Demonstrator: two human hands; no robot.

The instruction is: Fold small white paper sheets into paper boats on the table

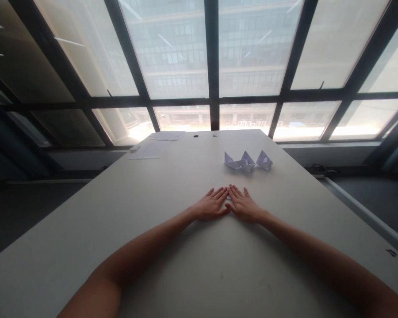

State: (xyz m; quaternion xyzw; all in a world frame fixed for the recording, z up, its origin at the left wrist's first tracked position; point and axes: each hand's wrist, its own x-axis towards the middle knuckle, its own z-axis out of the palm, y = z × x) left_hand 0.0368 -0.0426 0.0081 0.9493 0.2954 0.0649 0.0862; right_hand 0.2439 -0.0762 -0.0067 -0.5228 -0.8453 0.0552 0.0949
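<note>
Both hands lie flat, palms down, on the white table [172,185], their fingertips meeting in a point. My left hand [211,205] is open, fingers stretched out. My right hand [243,206] is open too, its thumb touching the left thumb. In the gap between them shows a small bit of white folded paper [228,198]; the hands cover the rest, so its shape is hidden. Just beyond the right hand stand three folded paper boats: a left one [232,162], a middle one [247,162] touching or nearly touching it, and a right one [264,160] slightly apart.
Flat paper sheets [149,150] lie at the table's far left, with a small white object [135,149] by them. Two dark round holes, one larger [196,136], mark the far end. Tall windows [166,57] rise behind. A pale rail [368,214] runs along the right.
</note>
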